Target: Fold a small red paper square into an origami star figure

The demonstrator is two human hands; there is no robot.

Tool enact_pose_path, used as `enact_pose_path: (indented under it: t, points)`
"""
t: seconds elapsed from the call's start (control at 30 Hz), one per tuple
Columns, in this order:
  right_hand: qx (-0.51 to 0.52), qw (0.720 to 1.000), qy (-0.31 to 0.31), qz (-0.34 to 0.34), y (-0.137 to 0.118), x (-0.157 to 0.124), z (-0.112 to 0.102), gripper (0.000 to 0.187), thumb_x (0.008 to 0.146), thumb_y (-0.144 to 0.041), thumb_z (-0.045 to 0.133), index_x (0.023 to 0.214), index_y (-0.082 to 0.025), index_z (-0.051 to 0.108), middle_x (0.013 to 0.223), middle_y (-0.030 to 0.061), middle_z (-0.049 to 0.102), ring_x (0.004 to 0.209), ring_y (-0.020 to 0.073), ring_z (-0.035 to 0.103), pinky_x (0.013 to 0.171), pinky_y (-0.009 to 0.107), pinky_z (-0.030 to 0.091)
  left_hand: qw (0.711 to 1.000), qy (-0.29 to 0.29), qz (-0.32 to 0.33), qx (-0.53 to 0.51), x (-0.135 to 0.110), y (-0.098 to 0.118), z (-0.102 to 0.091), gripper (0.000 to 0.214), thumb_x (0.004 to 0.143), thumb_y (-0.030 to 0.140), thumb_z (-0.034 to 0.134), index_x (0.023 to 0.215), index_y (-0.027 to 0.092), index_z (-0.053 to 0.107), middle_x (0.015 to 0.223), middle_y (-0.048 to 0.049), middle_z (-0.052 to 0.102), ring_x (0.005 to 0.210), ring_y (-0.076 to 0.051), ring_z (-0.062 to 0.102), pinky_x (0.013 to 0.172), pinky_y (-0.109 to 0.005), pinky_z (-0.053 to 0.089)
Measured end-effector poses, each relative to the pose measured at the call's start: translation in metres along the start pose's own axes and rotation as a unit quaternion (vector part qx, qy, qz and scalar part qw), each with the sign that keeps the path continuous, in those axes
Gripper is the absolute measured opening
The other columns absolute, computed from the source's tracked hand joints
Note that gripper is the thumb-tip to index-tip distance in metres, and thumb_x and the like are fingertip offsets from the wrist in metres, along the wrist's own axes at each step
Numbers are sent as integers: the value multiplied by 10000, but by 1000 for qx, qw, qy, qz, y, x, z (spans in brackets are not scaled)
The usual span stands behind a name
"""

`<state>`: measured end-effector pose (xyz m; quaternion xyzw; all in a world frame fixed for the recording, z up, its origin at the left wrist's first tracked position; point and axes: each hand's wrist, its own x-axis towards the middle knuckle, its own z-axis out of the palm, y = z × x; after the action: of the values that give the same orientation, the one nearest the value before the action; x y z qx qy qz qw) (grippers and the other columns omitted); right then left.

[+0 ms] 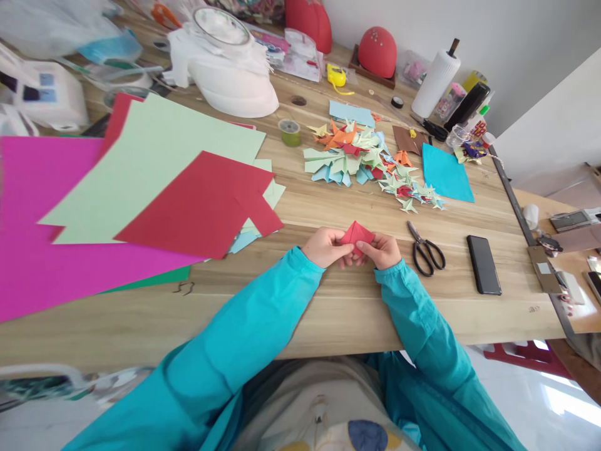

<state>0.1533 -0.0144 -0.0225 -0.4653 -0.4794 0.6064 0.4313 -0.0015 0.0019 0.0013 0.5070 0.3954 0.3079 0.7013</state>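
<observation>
Now you are pinching the paper (357, 233), left hand (323, 246) and right hand (384, 250) closed on it, and uneven pressing is risking a skewed crease.

- Table (328, 313): long, light wood.
- Paper sheets (141, 188): large, overlapping; pink, pale green, red; left half.
- Folded paper pile (361, 156): mixed colours, centre rear.
- Blue sheet (446, 175): just right of pile.
- Scissors (424, 249): black handles, near front edge.
- Phone (483, 264): screen dark, right of scissors, not touching.
- Tape roll (290, 132): green, between sheets and pile.
</observation>
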Motion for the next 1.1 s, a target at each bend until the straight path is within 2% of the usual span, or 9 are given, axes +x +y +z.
enact_pose_path:
  t: [0.1,0.27,0.6,0.87,1.0,1.1]
  points:
    - [12,1000,3,10,-5,-2,2,332,606,-427,724,667,-125,602,525,24,653,393,123,584,360,212,464,1000,-6,-2,0,0,1,-1,64,632,134,606,587,89,612,497,-34,622,428,-123,580,367,-209,468]
    - [22,999,13,31,-12,-6,3,308,603,-395,735,685,-127,608,521,10,651,401,113,586,384,208,477,1000,16,-6,14,0,3,-2,67,630,125,603,571,93,598,466,-17,599,370,-112,546,334,-205,438]
    - [2,999,22,34,-15,-4,0,322,602,-411,730,707,-126,623,545,21,660,410,114,583,402,218,483,999,-11,-34,-25,1,4,-5,89,620,143,567,545,96,576,467,-34,596,417,-134,570,369,-226,454]
    - [15,999,37,28,-8,-1,-3,299,568,-388,752,697,-144,637,563,18,648,439,125,579,417,239,471,998,57,7,-36,0,4,-2,133,628,226,610,562,119,568,461,-10,583,393,-118,546,357,-219,442]
    - [24,998,61,-10,-4,1,-2,337,562,-361,763,800,-160,635,641,2,651,531,115,581,504,243,477,998,53,30,4,-1,3,-1,124,646,209,593,568,115,574,450,-6,576,383,-112,536,360,-214,437]
    - [-12,997,59,-43,-4,1,-1,268,594,-351,746,740,-145,654,594,-4,621,505,90,526,488,225,430,998,48,28,24,-1,-1,3,65,646,166,585,631,106,606,449,2,577,381,-104,528,361,-205,431]
